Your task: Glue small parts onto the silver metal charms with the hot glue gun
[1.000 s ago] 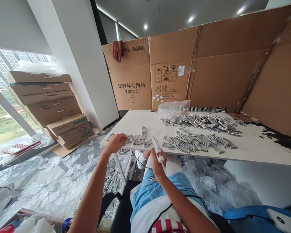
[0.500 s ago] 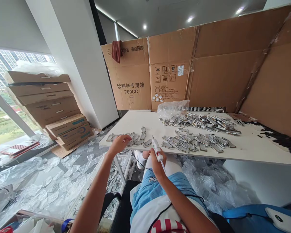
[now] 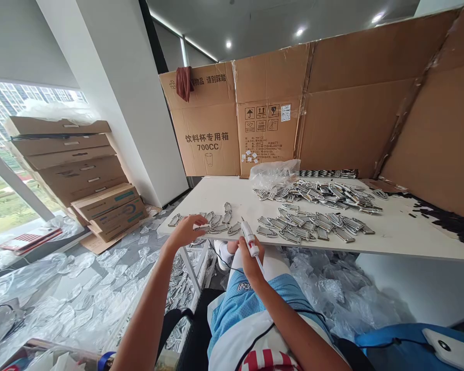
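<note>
Head-worn view, facing forward and down, close

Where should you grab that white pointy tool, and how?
I'd take the white tool by its thick body, well behind the narrow tip, coming from the person's side of the table. The tip points away over the table edge, and the right hand already wraps the back part, so that looks like the best spot.

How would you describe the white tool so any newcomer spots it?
Find the white table before the cardboard wall. At its near edge, the right hand grips the tool. Unlike the silvery pieces nearby, it is white with a pointed tip.
</note>
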Action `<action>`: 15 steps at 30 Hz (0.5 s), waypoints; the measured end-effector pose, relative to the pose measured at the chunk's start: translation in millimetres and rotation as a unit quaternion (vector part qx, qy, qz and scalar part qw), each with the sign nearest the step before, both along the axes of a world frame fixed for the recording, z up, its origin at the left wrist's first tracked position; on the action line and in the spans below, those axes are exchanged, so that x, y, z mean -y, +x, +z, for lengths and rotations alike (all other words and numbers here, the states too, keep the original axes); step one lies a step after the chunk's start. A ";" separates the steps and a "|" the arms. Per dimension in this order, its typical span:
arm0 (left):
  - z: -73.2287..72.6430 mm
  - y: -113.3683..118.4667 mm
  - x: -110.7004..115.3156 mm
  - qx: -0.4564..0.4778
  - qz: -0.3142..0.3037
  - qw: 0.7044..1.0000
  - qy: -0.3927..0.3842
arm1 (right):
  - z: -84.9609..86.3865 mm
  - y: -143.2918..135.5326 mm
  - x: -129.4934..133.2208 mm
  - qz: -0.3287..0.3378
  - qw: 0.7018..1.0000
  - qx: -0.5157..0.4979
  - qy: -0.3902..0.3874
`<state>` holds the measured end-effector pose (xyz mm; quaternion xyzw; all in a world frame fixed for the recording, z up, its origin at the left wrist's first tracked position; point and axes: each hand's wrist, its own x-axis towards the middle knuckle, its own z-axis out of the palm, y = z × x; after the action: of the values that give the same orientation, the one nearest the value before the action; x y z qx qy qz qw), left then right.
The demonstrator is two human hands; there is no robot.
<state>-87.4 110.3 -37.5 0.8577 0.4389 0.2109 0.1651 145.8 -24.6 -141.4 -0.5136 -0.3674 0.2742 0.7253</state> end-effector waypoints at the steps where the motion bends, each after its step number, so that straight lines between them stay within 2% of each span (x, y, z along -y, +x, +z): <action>1: -1.2 1.6 0.1 0.000 0.011 1.000 0.012 | 0.2 0.1 0.0 0.000 1.000 -0.001 -0.001; 5: -7.1 10.9 2.0 -0.016 0.085 0.993 0.085 | 1.6 -0.2 0.8 -0.006 1.000 0.003 -0.002; 8: -11.4 22.5 6.9 -0.026 0.158 0.975 0.155 | 2.5 -0.1 1.4 -0.008 1.000 0.004 -0.002; 10: -13.2 33.5 12.9 -0.010 0.181 0.966 0.183 | 2.6 0.3 1.5 -0.008 1.000 0.002 -0.003; 13: -14.9 54.2 26.0 0.049 0.169 0.962 0.207 | 1.7 1.0 1.0 -0.007 1.000 0.008 -0.002; 15: -17.2 68.1 35.4 0.067 0.124 0.966 0.218 | 0.2 1.0 0.0 -0.006 1.000 0.010 -0.002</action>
<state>-19.3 75.0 -54.6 0.7958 0.4728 0.3776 -0.0242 146.8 -24.7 -141.2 -0.5202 -0.3705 0.2654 0.7223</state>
